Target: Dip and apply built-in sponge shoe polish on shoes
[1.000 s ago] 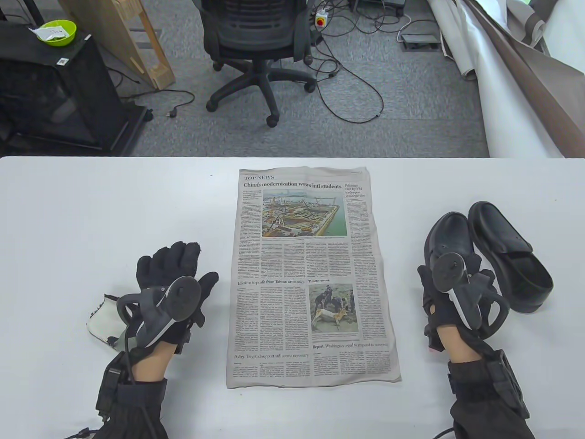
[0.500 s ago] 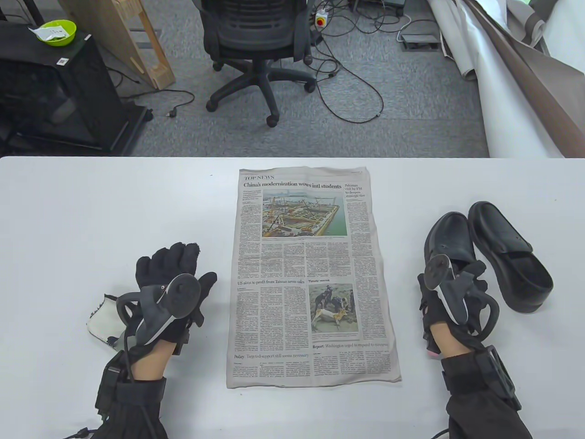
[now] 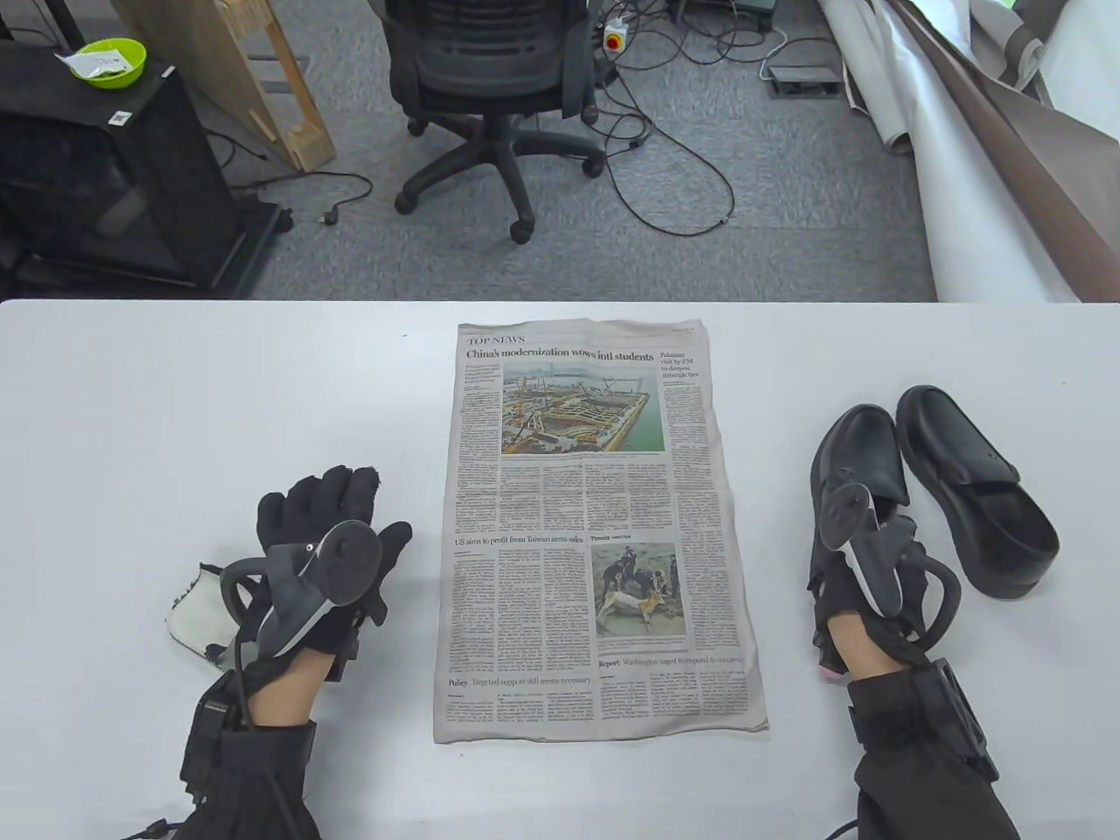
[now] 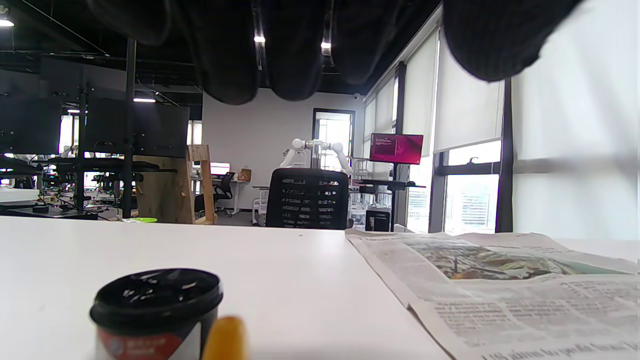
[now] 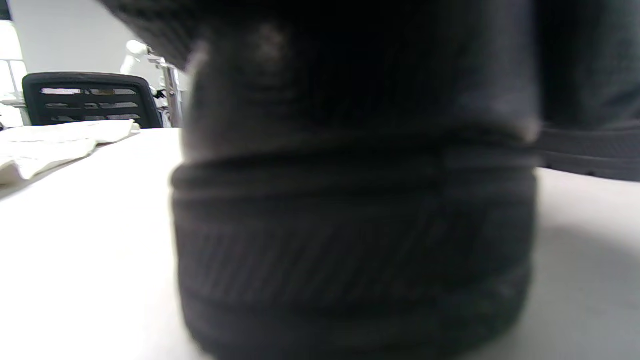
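Observation:
Two black leather shoes lie at the table's right. The near shoe (image 3: 862, 446) points its toe away from me, and the other shoe (image 3: 971, 481) lies beside it. My right hand (image 3: 884, 534) grips the near shoe's heel, which fills the right wrist view (image 5: 350, 225). My left hand (image 3: 350, 507) hovers open above the table at the left. The polish jar (image 4: 155, 310), red-labelled with a black lid, stands under it. It shows only in the left wrist view, and the fingers (image 4: 290, 50) hang above it without touching.
A newspaper (image 3: 595, 525) lies flat in the table's middle between my hands. A white cloth (image 3: 197, 612) lies beside my left wrist. A blurred orange object (image 4: 225, 337) stands next to the jar. An office chair (image 3: 490, 79) stands beyond the far edge.
My right hand has rolled leftward and closed in on the near shoe's heel. The shoes, my left hand and the newspaper have stayed put.

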Demonstrator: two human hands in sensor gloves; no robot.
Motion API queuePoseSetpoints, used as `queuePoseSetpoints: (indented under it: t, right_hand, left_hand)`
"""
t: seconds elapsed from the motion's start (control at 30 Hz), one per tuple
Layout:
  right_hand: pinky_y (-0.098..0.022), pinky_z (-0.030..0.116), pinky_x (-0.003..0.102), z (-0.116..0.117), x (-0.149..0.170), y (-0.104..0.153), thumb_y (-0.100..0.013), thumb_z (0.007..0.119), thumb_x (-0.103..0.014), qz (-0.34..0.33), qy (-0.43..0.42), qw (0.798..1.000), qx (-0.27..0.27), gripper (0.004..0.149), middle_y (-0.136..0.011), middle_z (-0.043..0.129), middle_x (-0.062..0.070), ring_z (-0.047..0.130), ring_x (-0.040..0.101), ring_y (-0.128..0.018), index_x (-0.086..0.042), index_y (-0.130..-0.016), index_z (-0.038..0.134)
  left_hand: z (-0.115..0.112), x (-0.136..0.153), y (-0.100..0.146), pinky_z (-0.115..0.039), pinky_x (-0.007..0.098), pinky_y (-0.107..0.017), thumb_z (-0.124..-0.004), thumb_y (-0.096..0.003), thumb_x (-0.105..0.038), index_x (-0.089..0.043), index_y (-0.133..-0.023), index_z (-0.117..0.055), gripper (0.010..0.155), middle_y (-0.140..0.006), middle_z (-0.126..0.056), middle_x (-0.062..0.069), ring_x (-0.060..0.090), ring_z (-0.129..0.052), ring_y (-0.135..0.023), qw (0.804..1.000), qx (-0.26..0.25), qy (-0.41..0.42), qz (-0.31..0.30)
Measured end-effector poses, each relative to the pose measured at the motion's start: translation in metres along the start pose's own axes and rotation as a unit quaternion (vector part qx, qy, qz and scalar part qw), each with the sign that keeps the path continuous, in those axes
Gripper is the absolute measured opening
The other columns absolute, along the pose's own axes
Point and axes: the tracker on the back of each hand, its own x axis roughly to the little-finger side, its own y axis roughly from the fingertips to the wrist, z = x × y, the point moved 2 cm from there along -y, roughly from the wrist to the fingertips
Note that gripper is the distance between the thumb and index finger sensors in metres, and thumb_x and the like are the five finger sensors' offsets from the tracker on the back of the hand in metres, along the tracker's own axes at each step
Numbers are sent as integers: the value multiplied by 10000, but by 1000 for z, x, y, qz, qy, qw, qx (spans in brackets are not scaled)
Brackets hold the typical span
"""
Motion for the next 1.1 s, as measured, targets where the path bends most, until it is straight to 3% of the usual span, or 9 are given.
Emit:
queuePoseSetpoints:
  t: [0.13, 0.3, 0.43, 0.53, 0.63, 0.77, 1.1]
  right_hand:
    - [-323, 919, 397, -8, -3, 5, -416, 769, -456, -24, -3, 998, 49, 448, -802, 791, 220, 980, 384, -528, -138, -625, 1004]
    - [-383, 894, 402, -47, -6, 16, -407, 769, -462, -85, -82, 988, 102, 442, -852, 764, 190, 960, 367, -590, -176, -665, 988]
    - [-450, 859, 423, -70, -17, 34, -392, 772, -483, -192, -149, 961, 130, 437, -903, 717, 166, 918, 359, -664, -232, -687, 976]
    - [-503, 833, 430, -76, -35, 53, -360, 768, -508, -336, -124, 917, 174, 435, -945, 677, 133, 888, 330, -720, -303, -686, 970]
    - [-578, 762, 458, -72, -51, 74, -335, 774, -500, -439, -157, 874, 137, 430, -982, 640, 94, 821, 325, -777, -343, -690, 959]
    - [-626, 721, 457, -68, -74, 101, -306, 762, -502, -496, -109, 850, 142, 425, -1001, 610, 20, 764, 298, -822, -394, -670, 954]
    - [-659, 687, 484, -41, -103, 113, -299, 781, -493, -544, -97, 832, 48, 423, -1006, 619, -48, 706, 297, -866, -395, -668, 961]
  left_hand:
    - [6, 3, 1, -452, 702, -780, -745, -443, -616, -297, -1055, -580, 709, -1145, -656, 79, 420, -677, -1050, 1000, -6, 5, 4]
    - [15, 6, 2, -461, 701, -777, -750, -447, -607, -294, -1046, -602, 693, -1132, -680, 82, 421, -692, -1042, 999, -30, 0, 10]
    - [15, 8, 2, -463, 699, -777, -750, -449, -604, -293, -1045, -605, 688, -1130, -684, 81, 418, -694, -1041, 1000, -28, 2, 14]
    - [13, 11, 2, -463, 700, -776, -751, -450, -604, -292, -1046, -603, 689, -1132, -680, 84, 422, -694, -1040, 1000, -24, 0, 19]
    - [13, 15, 2, -462, 700, -777, -750, -450, -603, -292, -1046, -602, 688, -1132, -680, 83, 419, -693, -1042, 999, -22, 4, 26]
    - [15, 16, 3, -472, 699, -777, -752, -452, -600, -293, -1041, -612, 679, -1124, -696, 77, 413, -706, -1037, 999, -42, -10, 25]
    - [14, 19, 2, -469, 699, -777, -751, -452, -600, -292, -1044, -607, 683, -1127, -691, 79, 414, -703, -1039, 999, -32, -6, 31]
